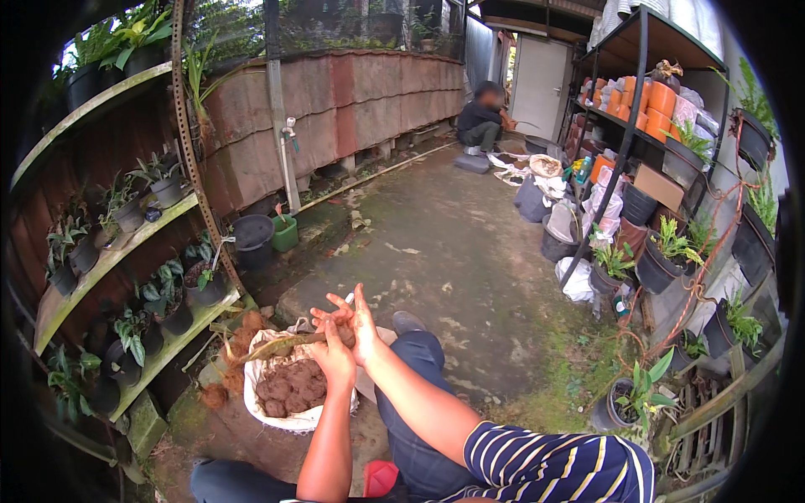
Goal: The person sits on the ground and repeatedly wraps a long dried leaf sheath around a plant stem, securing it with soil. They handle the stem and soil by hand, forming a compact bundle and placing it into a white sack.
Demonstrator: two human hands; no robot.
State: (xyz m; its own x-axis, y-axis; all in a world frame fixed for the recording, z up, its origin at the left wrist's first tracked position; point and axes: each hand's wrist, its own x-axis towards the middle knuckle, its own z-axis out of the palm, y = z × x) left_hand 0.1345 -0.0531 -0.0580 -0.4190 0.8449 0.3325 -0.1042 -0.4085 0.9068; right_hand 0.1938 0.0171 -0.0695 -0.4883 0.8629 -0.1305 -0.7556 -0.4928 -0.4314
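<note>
Both my hands meet over the right rim of a white woven sack (251, 396), its edge rolled down, with brown clumped soil-like material (289, 386) inside. A long greenish-brown plant piece (273, 347), perhaps a leaf or stem, runs leftward from my left hand (333, 355), whose fingers are closed around its near end. My right hand (358, 327) lies against the left, palm turned inward and soiled, with fingers spread. A small white object (349, 298) shows by its fingers; whether it is held is unclear. Brown fibrous husks (236, 352) lie left of the sack.
Potted plants stand on tiered shelves (126, 236) at left. A black bucket (253, 234) and green pot (285, 232) are by the wall. Another person (484, 122) crouches near the door. At right, a metal rack (629, 132) holds orange pots; sacks and potted plants stand below.
</note>
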